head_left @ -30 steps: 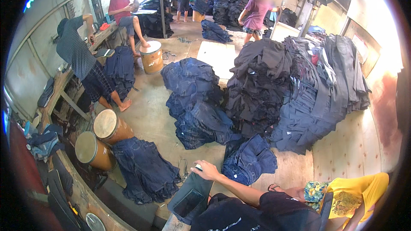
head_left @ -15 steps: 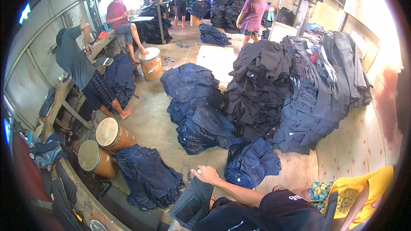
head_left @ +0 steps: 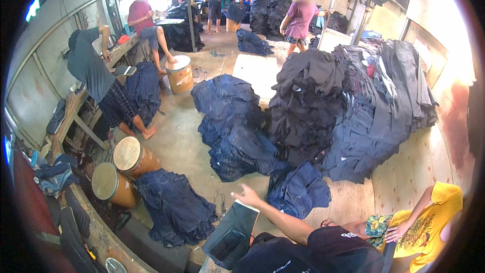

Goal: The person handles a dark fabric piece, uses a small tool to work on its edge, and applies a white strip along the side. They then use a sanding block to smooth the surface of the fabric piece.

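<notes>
My right arm reaches left from a black sleeve, and my right hand (head_left: 246, 196) is over the top edge of a dark grey cloth (head_left: 243, 218). Its fingers are spread, with one stretched out and a white covering on a fingertip; nothing shows in its grasp. A black phone-like rectangle (head_left: 227, 244) lies on the lower part of the cloth. Just beyond the hand is a small heap of blue jeans (head_left: 299, 192). A larger pile of denim (head_left: 174, 207) is to its left. My left hand does not show.
Tall stacks of dark trousers (head_left: 305, 101) and blue denim (head_left: 227, 121) fill the middle and right. Drums (head_left: 136, 159) stand left, by a wooden bench (head_left: 76, 126). A person in yellow (head_left: 429, 222) is close at right; others work farther back.
My right hand has loosened from the cloth edge and its fingers have spread upward. The person in yellow has bent an arm, bringing a hand to the lower front of the shirt.
</notes>
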